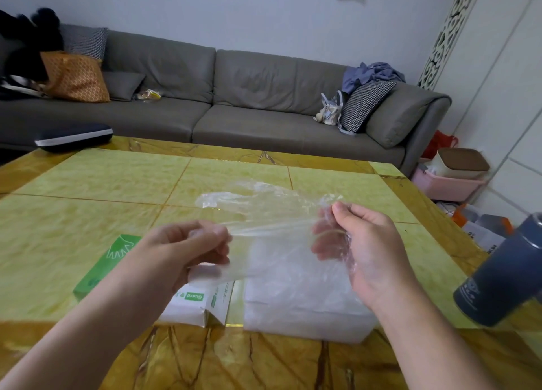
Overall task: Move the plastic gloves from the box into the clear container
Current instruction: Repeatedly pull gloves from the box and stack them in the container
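A thin clear plastic glove (258, 210) is stretched in the air between my two hands, above the table. My left hand (187, 249) pinches its left edge, and my right hand (355, 243) grips its right edge with curled fingers. Below the glove sits the clear container (308, 310), holding crumpled plastic gloves. To its left lies the green and white glove box (117, 260), partly hidden by my left forearm, with an open end flap facing me.
A dark grey flask (504, 278) stands at the table's right edge. The yellow-green tiled table (117, 181) stretches ahead. Beyond it is a grey sofa (234, 102) with cushions. Bins and bags crowd the floor at the right.
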Tool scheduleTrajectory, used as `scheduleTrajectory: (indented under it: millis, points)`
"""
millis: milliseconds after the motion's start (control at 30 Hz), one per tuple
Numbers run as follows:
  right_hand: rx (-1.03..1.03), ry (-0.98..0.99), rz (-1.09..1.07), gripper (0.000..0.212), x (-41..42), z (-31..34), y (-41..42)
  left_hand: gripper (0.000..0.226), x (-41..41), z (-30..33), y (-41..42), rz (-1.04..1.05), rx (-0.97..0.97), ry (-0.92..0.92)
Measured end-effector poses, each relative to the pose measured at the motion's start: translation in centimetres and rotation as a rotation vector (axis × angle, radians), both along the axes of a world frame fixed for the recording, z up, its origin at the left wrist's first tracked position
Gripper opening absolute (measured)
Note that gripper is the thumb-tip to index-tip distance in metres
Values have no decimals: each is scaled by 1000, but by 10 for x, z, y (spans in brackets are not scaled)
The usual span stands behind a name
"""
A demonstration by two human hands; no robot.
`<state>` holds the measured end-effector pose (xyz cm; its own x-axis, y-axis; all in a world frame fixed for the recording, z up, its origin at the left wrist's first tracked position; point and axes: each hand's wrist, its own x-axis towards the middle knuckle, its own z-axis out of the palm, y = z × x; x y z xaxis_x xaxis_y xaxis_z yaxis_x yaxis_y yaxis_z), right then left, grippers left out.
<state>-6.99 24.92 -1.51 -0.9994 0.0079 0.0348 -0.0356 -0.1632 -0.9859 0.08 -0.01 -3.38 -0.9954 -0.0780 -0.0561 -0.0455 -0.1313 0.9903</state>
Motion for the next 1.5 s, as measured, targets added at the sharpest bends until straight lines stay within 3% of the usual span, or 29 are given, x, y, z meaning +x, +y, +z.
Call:
scheduleTrajectory:
  millis: [200, 267, 333, 433, 567, 667, 767, 867, 933, 1033, 1100, 1267, 1333, 1433, 1500]
  points:
    - [-27, -3, -77, 27, -1, -1, 1, 24, -3, 5, 0, 47, 278, 63]
    - [-31, -12, -88, 27, -1, -1, 1, 31, -2, 4, 1, -47, 130, 9]
    - [-29, -15, -92, 27, -2, -1, 1, 24, 2, 4, 4, -102, -76, -35]
    - [-38, -8, -104, 28, -4, -1, 2, 23, 2, 4, 1, -66, -107, -1]
    - [-61, 1, -144, 29, -3, 0, 4, 43, -4, -3, -5, 36, 130, 91]
    - [-88, 8, -187, 29, -2, 1, 3, 64, -5, -7, 6, -40, 322, 36]
    - [-88, 23, -223, 30, -1, 1, 1, 88, 4, -5, 23, -232, 120, -61]
    - [-65, 34, -209, 31, 1, 0, -2, 40, 14, 1, 47, -254, -168, 22]
    - [-73, 47, -191, 31, 1, 0, -1, 21, 15, 2, 55, -132, -198, 76]
    - [-75, 74, -184, 30, -3, 2, 7, 23, 15, 7, 53, -40, -127, 139]
    - [-37, 79, -175, 29, -5, 4, 17, 25, 17, 12, 49, -89, -119, 174]
    - [221, -18, -147, 28, -6, -2, 42, 52, 19, 24, 48, -310, -289, 127]
    - [347, -77, -119, 26, -5, -9, 48, 64, 23, 31, 49, -268, -411, 160]
    - [497, -99, -102, 27, -2, -19, 51, 54, 30, 47, 69, -33, -464, 367]
    - [619, -71, -111, 28, 1, -22, 49, 37, 29, 53, 91, -21, -537, 412]
